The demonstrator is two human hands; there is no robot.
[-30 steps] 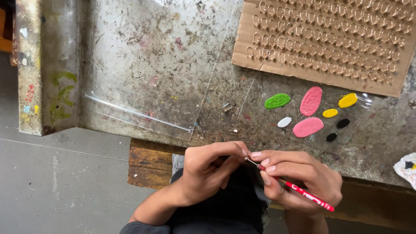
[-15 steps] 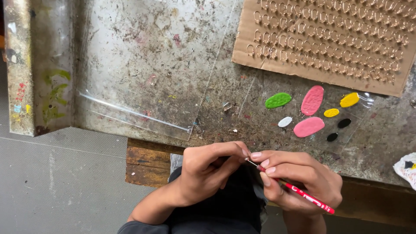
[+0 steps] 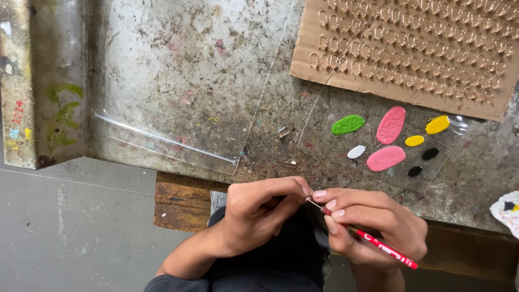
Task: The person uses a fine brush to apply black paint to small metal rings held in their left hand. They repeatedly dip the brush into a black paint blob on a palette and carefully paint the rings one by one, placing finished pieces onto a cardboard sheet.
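Down at the near edge of the stained grey worktop (image 3: 162, 65), the right hand (image 3: 373, 227) grips a thin red paintbrush (image 3: 373, 242), its tip meeting the left hand (image 3: 259, 216), whose fingers (image 3: 281, 189) pinch something too small to identify. Coloured paint blobs (image 3: 389, 141) on clear plastic sit nearby, below a brown cardboard sheet of small metal rings (image 3: 411, 48).

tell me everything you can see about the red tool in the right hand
The red tool is a thin, pencil-like stick with small white markings along its red shaft and a short metal-looking end at the tip. The right hand pinches it near that tip, with the shaft running back down and to the right past the palm. Its point meets the fingertips of the left hand, just off the bench's near edge; whatever it touches there is too small to tell.
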